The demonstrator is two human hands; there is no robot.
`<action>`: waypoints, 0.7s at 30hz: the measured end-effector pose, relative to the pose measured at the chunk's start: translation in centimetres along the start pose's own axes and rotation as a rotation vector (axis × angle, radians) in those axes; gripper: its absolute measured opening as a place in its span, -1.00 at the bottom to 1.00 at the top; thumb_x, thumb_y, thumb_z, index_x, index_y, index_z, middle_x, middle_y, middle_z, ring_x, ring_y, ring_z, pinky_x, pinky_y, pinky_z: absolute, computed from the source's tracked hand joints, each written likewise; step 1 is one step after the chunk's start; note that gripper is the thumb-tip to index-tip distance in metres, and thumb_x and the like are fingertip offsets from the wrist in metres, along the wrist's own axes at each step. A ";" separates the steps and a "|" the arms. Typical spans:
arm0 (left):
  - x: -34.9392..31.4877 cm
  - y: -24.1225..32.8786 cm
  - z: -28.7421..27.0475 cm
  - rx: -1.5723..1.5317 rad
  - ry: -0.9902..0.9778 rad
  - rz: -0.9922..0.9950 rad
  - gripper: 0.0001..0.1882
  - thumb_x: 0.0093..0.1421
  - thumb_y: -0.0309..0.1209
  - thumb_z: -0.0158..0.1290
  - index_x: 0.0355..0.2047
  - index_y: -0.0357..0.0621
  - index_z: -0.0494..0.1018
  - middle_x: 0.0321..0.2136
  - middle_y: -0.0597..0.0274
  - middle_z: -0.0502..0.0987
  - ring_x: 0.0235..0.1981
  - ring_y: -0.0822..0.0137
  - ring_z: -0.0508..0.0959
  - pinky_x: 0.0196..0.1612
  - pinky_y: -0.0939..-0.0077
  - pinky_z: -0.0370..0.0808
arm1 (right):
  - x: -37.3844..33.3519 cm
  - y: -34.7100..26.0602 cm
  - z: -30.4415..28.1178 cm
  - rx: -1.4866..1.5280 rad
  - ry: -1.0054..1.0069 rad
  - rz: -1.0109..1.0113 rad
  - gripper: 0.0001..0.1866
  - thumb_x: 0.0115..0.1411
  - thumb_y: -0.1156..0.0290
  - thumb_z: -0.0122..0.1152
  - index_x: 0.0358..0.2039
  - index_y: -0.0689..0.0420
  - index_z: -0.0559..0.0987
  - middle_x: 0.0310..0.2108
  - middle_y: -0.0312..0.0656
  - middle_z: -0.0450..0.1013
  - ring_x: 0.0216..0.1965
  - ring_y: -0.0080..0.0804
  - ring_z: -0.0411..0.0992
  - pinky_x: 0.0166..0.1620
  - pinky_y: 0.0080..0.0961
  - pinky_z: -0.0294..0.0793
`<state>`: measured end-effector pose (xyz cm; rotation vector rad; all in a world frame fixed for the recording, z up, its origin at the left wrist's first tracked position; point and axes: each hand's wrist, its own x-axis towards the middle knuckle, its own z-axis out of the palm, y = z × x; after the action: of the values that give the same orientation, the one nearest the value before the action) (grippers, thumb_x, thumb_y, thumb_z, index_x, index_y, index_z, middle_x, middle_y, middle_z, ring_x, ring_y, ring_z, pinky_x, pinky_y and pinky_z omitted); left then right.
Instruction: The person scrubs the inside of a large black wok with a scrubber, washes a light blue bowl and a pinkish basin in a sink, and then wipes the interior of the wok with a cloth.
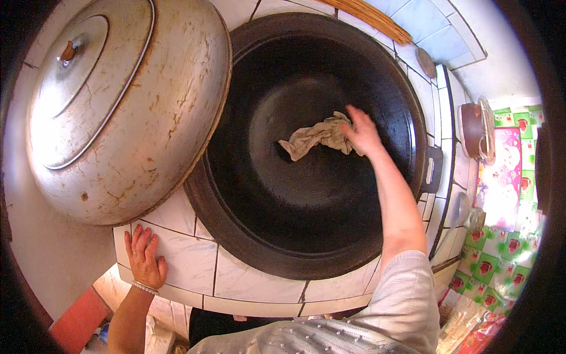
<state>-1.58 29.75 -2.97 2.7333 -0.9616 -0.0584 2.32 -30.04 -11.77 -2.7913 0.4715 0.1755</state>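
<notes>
In the wide black wok (330, 206) set into the tiled stove top, a crumpled beige cloth (315, 135) lies against the inner wall and bottom. My right hand (363, 133) is on the right end of this cloth, gripping it with its thumb side, and the fingertips are slightly blurred. My left hand (144, 256) rests flat on the front left tiles, fingers out and holding nothing. Just beyond that hand, a large, stained metal lid (130, 106) with a small brown knob leans over the wok's left rim.
White tiles (253, 265) with dark joints surround the wok. A wooden strip (371, 17) lies along the back. On the right are a black wok handle (434, 170), a brown container (471, 131), a glass jar (474, 219) and a green patterned covering (495, 259).
</notes>
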 end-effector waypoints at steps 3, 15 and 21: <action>0.0 -0.3 0.1 0.005 0.007 0.001 -0.45 -0.23 -0.48 -0.09 -0.10 -0.20 0.25 -0.02 0.03 0.24 0.10 -0.10 0.18 0.16 -0.21 -0.09 | -0.8 -6.0 4.5 -0.109 -0.291 0.268 -0.18 -0.03 -0.34 -0.13 0.22 -0.31 0.03 0.28 -0.02 -0.25 0.26 0.20 -0.40 0.10 0.36 -0.35; 0.3 0.1 0.1 -0.012 -0.015 0.003 -0.48 -0.20 -0.46 -0.10 -0.11 -0.20 0.25 -0.01 0.02 0.24 0.11 -0.11 0.17 0.16 -0.22 -0.10 | -13.2 -10.7 1.3 0.451 -0.969 -0.418 -0.55 -0.03 0.37 0.05 -0.04 0.07 0.42 -0.12 -0.02 0.40 -0.19 -0.13 0.41 -0.14 -0.29 0.42; -0.2 -0.3 0.1 0.035 -0.001 0.024 -0.51 -0.15 -0.42 -0.16 -0.11 -0.22 0.26 0.00 0.00 0.23 0.11 -0.12 0.17 0.16 -0.22 -0.09 | -0.1 -0.7 -8.7 -0.758 0.169 -0.011 -0.50 0.15 0.07 -0.11 0.02 0.09 0.33 0.13 0.02 0.11 0.13 -0.06 0.13 0.06 -0.08 0.20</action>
<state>-1.58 30.04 -3.17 2.7532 -1.0043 -0.0384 3.08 -32.09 -3.31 -3.5711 0.5079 0.1348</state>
